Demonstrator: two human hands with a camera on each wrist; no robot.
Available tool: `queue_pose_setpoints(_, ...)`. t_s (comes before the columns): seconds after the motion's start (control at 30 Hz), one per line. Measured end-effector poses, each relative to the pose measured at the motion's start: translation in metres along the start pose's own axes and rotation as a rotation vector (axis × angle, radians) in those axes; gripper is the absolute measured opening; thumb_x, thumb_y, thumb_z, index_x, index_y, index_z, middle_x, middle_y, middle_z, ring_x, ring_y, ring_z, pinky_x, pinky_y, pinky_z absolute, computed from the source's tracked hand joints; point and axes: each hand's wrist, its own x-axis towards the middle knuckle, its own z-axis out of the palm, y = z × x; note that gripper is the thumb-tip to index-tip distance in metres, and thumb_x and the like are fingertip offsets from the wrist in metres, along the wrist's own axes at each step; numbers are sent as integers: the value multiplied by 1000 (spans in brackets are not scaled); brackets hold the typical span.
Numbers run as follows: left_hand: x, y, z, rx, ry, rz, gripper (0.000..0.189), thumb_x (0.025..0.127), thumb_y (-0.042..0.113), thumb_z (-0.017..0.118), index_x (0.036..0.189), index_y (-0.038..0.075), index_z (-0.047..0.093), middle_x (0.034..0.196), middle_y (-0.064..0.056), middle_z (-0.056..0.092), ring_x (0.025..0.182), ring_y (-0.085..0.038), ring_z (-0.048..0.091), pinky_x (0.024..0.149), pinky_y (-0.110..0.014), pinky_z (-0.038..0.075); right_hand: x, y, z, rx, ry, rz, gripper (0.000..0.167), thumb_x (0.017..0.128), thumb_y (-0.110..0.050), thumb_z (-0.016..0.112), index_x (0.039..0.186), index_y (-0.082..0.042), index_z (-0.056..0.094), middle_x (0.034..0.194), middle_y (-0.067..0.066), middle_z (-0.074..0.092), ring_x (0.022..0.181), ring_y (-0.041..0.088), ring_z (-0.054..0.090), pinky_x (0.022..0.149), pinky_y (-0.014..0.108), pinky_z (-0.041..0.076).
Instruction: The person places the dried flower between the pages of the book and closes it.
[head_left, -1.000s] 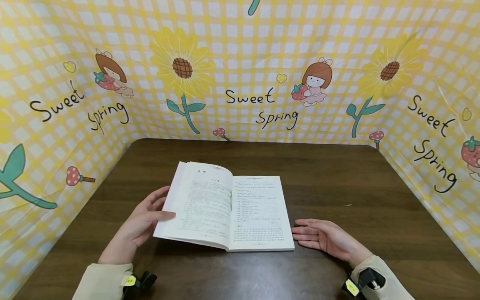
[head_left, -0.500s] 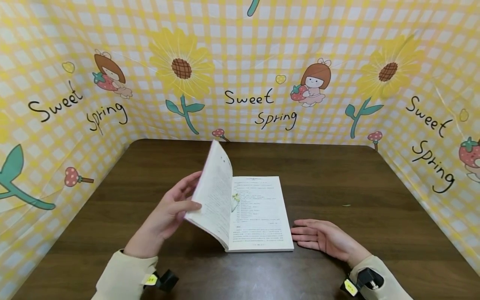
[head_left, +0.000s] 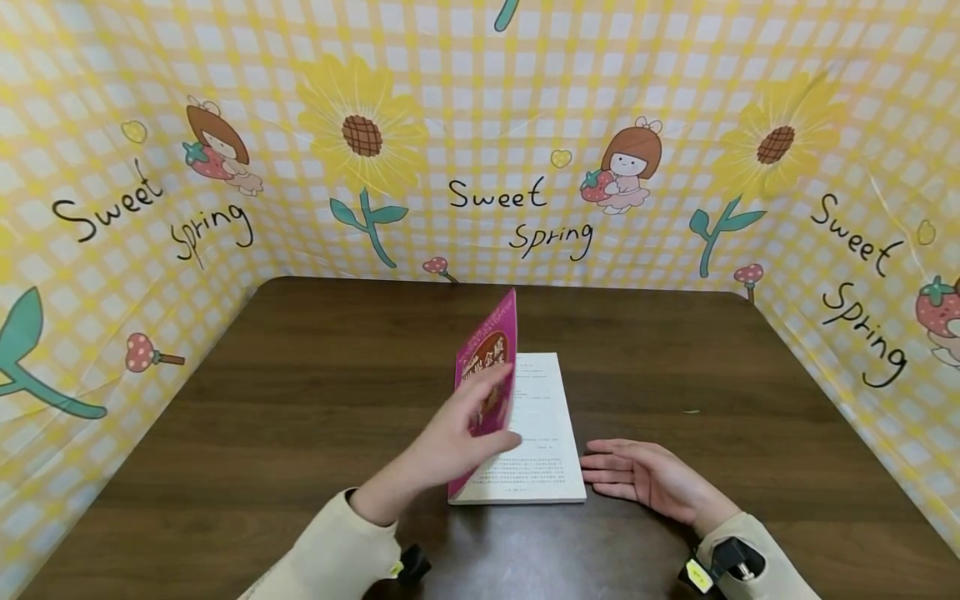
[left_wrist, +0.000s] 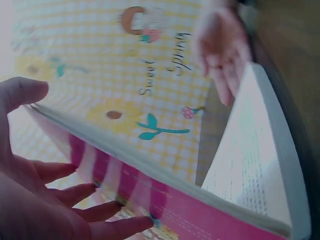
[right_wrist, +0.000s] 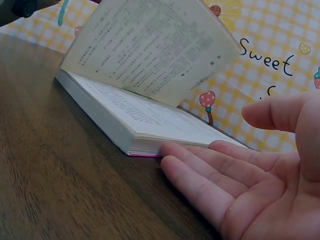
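An open paperback book (head_left: pixel 542 417) lies on the table, with its magenta front cover (left_wrist: pixel 120 177) and a thin section of pages (right_wrist: pixel 155 50) standing up. My left hand (head_left: pixel 461 425) holds this raised part near its free edge. In the left wrist view, the fingertips (left_wrist: pixel 150 222) are spread against the cover's outside and the thumb (left_wrist: pixel 30 91) reaches over the edge. My right hand (head_left: pixel 648 479) lies palm up on the table at the book's right side. Its relaxed fingers (right_wrist: pixel 187 182) are right at the lower block of pages.
The dark wooden table (head_left: pixel 337 333) extends around the book. Yellow checked cloth (head_left: pixel 495 108) with sunflowers and lettering walls off the back and both sides. A tiny pale green scrap (head_left: pixel 692 411) lies to the right of the book.
My left hand has moved rightward, swinging the cover and pages up from the left past upright, so the magenta outside now shows. My right hand has stayed in place.
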Motion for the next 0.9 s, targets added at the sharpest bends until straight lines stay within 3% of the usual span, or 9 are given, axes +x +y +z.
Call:
queue_pose_setpoints(0.17, 7, 5, 23, 293, -46, -14, 75, 90, 29, 70, 154, 8, 36, 158, -12, 31, 142, -33, 34, 111, -54, 33, 1, 1, -1, 5, -25, -17, 48, 110, -13, 31, 146, 17, 28, 134, 22, 58, 123, 29, 58, 104, 39, 44)
queue_pose_setpoints(0.37, 19, 5, 49, 518, -152, -73, 69, 96, 35, 57, 155, 9, 34, 159, -12, 31, 144, -32, 32, 113, -49, 32, 0, 1, -2, -4, -45, -35, 47, 110, -14, 28, 146, 17, 29, 135, 23, 57, 123, 29, 58, 104, 39, 44)
queue_pose_setpoints(0.5, 26, 0, 63, 667, -263, -112, 65, 95, 35, 53, 154, 12, 37, 159, -12, 32, 143, -33, 33, 113, -45, 33, 0, 3, -2, 8, -67, -44, 47, 111, -13, 26, 146, 17, 29, 135, 22, 57, 124, 30, 57, 105, 39, 44)
queue_pose_setpoints(0.67, 28, -5, 75, 800, -397, -194, 64, 96, 38, 57, 153, 16, 40, 159, -9, 33, 144, -37, 30, 106, -56, 39, 0, 5, -1, 17, -99, -52, 46, 111, -12, 24, 146, 17, 30, 134, 21, 58, 125, 31, 56, 105, 40, 43)
queue_pose_setpoints(0.9, 25, -6, 89, 898, -433, -235, 69, 88, 39, 73, 149, 20, 47, 157, -12, 35, 143, -42, 29, 91, -73, 41, 0, 5, -1, 28, -109, -55, 45, 111, -11, 25, 145, 16, 32, 135, 22, 58, 126, 31, 56, 105, 41, 43)
